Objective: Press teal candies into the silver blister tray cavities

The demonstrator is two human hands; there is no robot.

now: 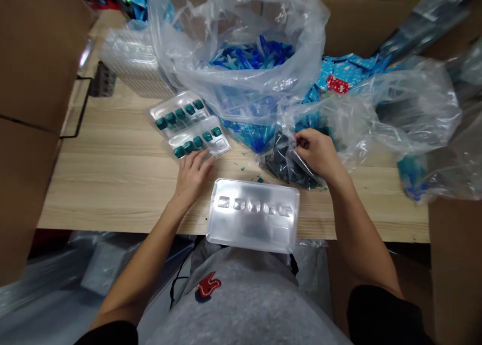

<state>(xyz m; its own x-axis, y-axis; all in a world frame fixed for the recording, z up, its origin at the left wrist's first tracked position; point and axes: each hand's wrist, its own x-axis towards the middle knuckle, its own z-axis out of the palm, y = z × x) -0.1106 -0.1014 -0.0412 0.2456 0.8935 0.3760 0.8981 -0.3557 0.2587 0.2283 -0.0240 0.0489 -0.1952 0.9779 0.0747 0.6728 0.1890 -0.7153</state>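
My left hand [193, 177] rests with fingers spread at the near edge of a clear plastic blister tray [219, 145] that carries a row of dark green pieces [198, 141]. Behind it lies a second blister tray [176, 106] with a similar green row. With thumb and fingers pinched, my right hand [318, 151] grips the edge of a clear plastic bag [288, 156] of dark contents; its fingertips are partly hidden. Between my arms, a bare clear tray [253, 229] with small moulded recesses lies at the table's front edge, slightly over it.
A large clear bag [241, 91] of blue and teal pieces stands at the back. Left of it is a stack of clear trays [137, 61]. Blue packets [348, 69] and more plastic bags [417, 104] crowd the right. Green crumbs [259, 179] dot the wooden table [113, 184].
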